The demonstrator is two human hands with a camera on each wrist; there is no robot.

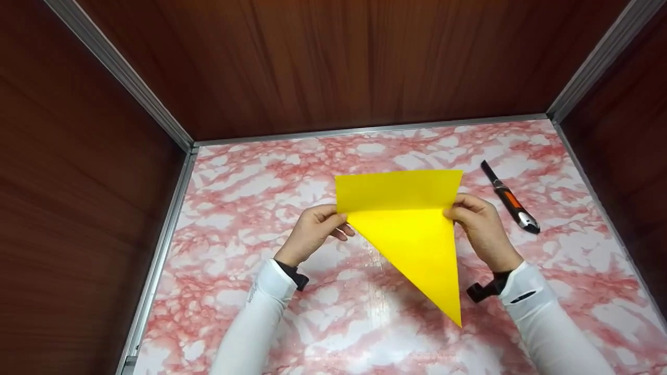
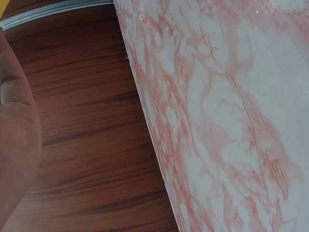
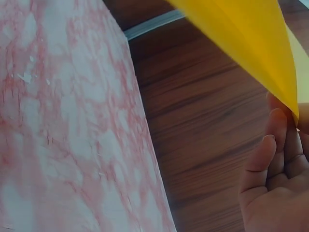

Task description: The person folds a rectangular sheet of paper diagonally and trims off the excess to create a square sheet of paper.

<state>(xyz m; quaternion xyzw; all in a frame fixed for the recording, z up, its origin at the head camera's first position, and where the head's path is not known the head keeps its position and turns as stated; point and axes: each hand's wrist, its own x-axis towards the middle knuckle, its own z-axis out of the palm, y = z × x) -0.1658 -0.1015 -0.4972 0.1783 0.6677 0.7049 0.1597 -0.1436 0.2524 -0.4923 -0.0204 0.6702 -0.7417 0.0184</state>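
Note:
A yellow sheet of paper [image 1: 411, 245] is held up over the table, with a flat band along its top and a triangle pointing down toward the person. At the left end of the crease, my left hand [image 1: 315, 232] pinches the edge between thumb and fingers. My right hand [image 1: 482, 229] pinches the opposite edge at about the same height. In the right wrist view the paper [image 3: 246, 43] comes down to the fingers of the right hand [image 3: 280, 169]. Only the side of the left hand [image 2: 17, 130] shows in the left wrist view.
A utility knife [image 1: 510, 200] with a black and orange handle lies on the table right of the right hand. The tabletop [image 1: 234, 312] has a red and white marbled pattern. Dark wood panels [image 1: 333, 62] with metal edging stand at the back and both sides.

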